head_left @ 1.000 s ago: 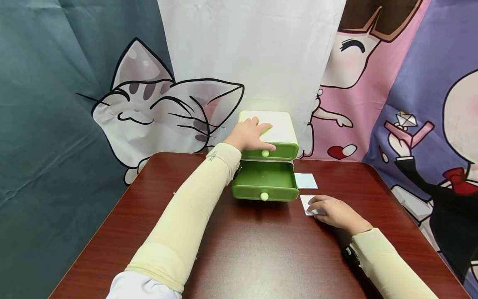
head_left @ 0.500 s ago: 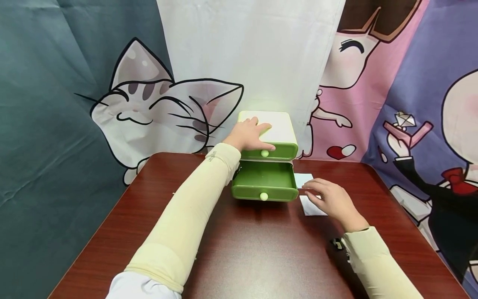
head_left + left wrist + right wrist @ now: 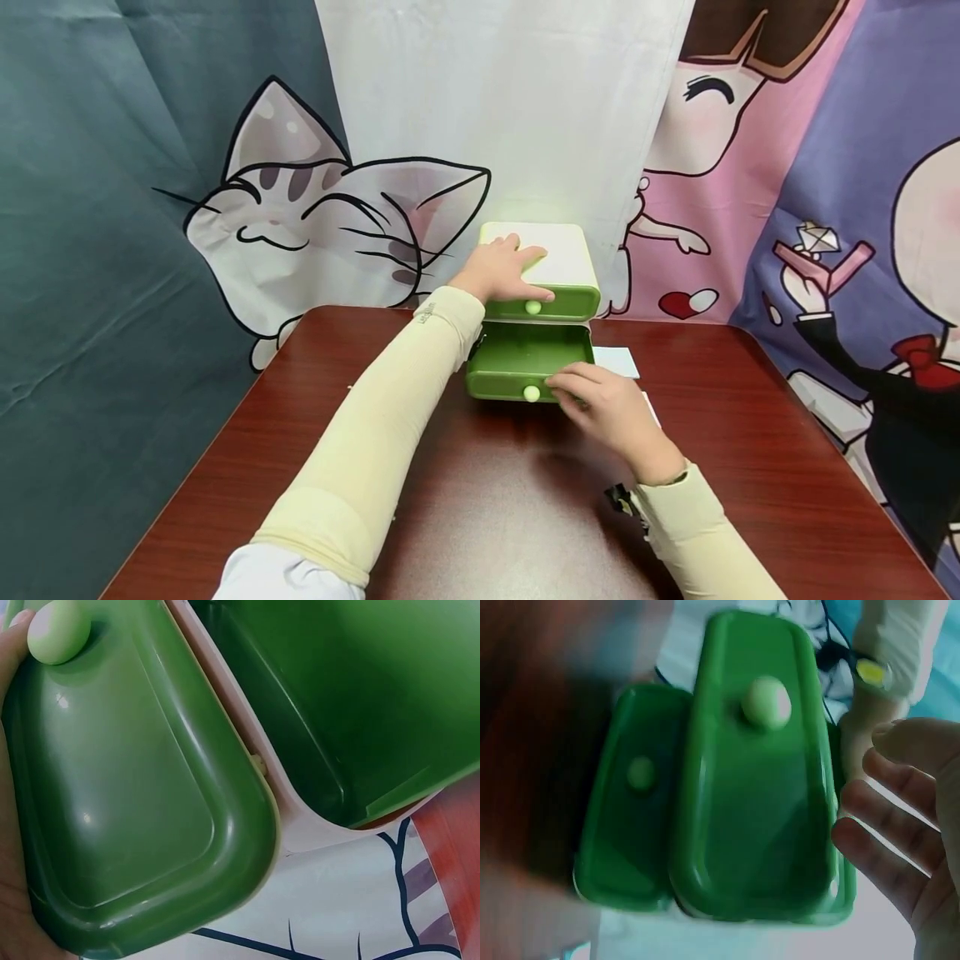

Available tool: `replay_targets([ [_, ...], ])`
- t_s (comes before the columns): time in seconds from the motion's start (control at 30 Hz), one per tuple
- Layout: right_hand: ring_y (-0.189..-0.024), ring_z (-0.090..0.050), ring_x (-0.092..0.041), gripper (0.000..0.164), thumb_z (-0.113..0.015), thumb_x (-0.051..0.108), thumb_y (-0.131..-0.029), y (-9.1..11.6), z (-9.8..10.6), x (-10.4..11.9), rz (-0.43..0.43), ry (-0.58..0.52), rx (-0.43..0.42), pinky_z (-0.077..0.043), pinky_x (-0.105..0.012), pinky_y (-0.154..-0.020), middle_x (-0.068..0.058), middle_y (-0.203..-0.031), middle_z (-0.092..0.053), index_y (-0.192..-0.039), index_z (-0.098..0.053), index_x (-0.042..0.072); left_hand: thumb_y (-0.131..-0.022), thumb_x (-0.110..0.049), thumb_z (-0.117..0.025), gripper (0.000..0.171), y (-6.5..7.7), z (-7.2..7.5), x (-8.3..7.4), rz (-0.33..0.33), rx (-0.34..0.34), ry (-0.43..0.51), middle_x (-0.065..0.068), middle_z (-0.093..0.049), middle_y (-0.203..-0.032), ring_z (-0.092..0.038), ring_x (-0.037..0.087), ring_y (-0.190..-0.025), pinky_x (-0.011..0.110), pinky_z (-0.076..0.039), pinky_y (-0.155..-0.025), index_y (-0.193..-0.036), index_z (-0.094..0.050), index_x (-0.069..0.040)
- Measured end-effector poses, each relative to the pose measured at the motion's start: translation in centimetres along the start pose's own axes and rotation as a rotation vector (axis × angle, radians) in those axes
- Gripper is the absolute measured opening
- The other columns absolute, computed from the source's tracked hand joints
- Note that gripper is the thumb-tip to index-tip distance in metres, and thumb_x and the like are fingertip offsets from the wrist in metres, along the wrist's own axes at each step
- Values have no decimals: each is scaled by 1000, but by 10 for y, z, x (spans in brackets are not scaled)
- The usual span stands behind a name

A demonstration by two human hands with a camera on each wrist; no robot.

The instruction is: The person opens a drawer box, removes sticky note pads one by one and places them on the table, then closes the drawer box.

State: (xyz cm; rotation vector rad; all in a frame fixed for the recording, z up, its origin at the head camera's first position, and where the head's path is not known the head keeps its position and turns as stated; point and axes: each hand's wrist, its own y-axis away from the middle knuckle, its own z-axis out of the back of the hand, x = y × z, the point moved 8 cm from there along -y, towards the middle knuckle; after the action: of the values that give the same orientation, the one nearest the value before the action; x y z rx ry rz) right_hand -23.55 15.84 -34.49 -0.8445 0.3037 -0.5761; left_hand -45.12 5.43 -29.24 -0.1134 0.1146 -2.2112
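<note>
A small drawer cabinet [image 3: 564, 250] with a pale top and green drawers stands at the back of the table. My left hand [image 3: 501, 273] lies spread over its top left corner, thumb reaching down the top drawer front [image 3: 142, 802] beside its round knob [image 3: 58, 631]. Below, a green drawer [image 3: 495, 385] is pulled out; the part of its inside that shows holds nothing. My right hand [image 3: 618, 417] is at the right end of that drawer's front, fingertips close to the pale green knob [image 3: 532, 393]. In the right wrist view its fingers [image 3: 896, 817] are loosely bent with nothing between them.
A light blue paper square [image 3: 617, 362] lies on the table right of the cabinet. A white paper square [image 3: 651, 408] is mostly hidden behind my right hand. Another green drawer [image 3: 630, 832] sits below the pulled-out one. A cartoon-printed curtain [image 3: 510, 100] hangs behind the brown table [image 3: 247, 475].
My right hand has let go of the white paper square, lifted, and moved left to the pulled-out drawer's front. My left hand has stayed on the cabinet.
</note>
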Motion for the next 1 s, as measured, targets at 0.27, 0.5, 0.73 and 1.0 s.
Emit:
replay_targets([
  [0.27, -88, -69, -10, 22, -75, 1, -81, 0, -40, 19, 39, 50, 157, -57, -29, -71, 5, -100, -69, -98, -76, 14, -79, -88, -47, 94, -1, -1, 1, 3, 1, -5, 9, -44, -142, -47, 28, -125, 47, -45, -97, -157, -33, -38],
  [0.5, -90, -66, -12, 18, -73, 2, -85, 3, -51, 16, -9, 103, 199, -56, -31, -70, 5, -99, -65, -97, -75, 16, -79, -88, -48, 94, -1, -1, 0, 0, -9, -6, 9, -44, -142, -48, 28, -125, 46, -45, -97, -157, -34, -38],
  [0.73, -92, -67, -17, 17, -70, -2, -85, 2, -53, 11, -37, 98, 164, -56, -34, -73, 4, -100, -65, -91, -73, 14, -80, -87, -49, 94, 1, 2, -1, -6, -30, -3, 9, -45, -139, -49, 28, -122, 46, -47, -93, -157, -35, -36],
  [1.0, -96, -61, -22, 20, -67, -6, -83, 0, -63, -1, -68, 55, 160, -53, -36, -82, -1, -102, -61, -90, -72, 12, -79, -87, -49, 94, 3, 1, -1, -6, -26, -2, 10, -44, -140, -48, 28, -123, 46, -47, -93, -157, -35, -36],
])
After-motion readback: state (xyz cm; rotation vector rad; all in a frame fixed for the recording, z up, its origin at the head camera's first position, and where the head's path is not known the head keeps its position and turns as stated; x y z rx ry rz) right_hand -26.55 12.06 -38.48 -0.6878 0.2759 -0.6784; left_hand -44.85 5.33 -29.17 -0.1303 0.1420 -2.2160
